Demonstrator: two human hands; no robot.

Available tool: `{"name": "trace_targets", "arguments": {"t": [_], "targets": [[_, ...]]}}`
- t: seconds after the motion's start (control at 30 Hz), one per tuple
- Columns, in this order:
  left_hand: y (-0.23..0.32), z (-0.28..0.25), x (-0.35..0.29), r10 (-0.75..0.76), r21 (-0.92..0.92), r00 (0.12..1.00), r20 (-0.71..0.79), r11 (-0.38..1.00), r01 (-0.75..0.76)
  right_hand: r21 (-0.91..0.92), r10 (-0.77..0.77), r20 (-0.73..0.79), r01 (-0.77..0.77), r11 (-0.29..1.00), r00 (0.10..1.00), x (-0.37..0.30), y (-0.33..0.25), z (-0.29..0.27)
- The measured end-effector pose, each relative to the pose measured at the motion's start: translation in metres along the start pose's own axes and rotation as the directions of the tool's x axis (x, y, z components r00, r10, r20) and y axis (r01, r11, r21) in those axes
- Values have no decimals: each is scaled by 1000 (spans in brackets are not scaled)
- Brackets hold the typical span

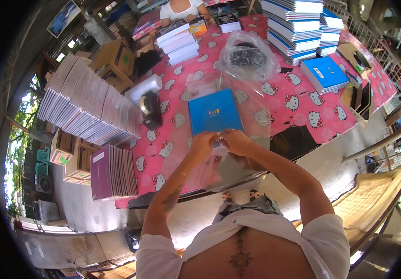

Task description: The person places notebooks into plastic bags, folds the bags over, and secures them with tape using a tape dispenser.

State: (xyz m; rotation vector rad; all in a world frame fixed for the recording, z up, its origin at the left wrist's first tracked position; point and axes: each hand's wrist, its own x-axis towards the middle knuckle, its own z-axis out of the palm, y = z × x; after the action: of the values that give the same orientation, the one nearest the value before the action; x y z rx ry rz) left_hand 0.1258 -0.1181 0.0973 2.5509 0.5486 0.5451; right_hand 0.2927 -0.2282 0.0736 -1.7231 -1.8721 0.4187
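Blue and lying face up, showing as a single book [215,109] near the front of the pink-clothed desk [324,132], straight ahead of the body. Resting amid clear plastic film [214,174] spreading beyond its edges, without revealing whether on top or between layers. Facing the body nearly squarely, probably for letting both hands reach one edge evenly. Holding the left hand [203,143] and the right hand [236,141] close together at that near edge, with elbows apart and fingers curling inward, seemingly for handling one small spot from both sides. Perhaps pinching film there, yet hiding the fingertips too well for telling the state of either grip, closed on something or merely bent. Having a white roll [144,88] and a black tape dispenser [153,118] left of the book, presumably for easy reach. Having purple books [100,172] stacked along the left edge and blue books [293,30] piled at the far right, likely for sorting by colour. Setting a clear bag [266,65] beyond the book, perhaps for sparing elbow room.
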Motion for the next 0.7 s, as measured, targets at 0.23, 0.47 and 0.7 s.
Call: {"name": "trace_targets", "arguments": {"t": [0.23,0.47,0.7], "targets": [[9,-1,22,-179,348,968,176,931,109,-226,320,-252,-378,898,913,-1,-18,-5],[-165,-38,16,-301,-130,517,-801,932,339,185,660,-279,-636,749,697,4,-9,8],[-278,-161,2,-820,-753,541,-186,473,458,161,648,-309,-633,757,696,-4,3,8]]}}
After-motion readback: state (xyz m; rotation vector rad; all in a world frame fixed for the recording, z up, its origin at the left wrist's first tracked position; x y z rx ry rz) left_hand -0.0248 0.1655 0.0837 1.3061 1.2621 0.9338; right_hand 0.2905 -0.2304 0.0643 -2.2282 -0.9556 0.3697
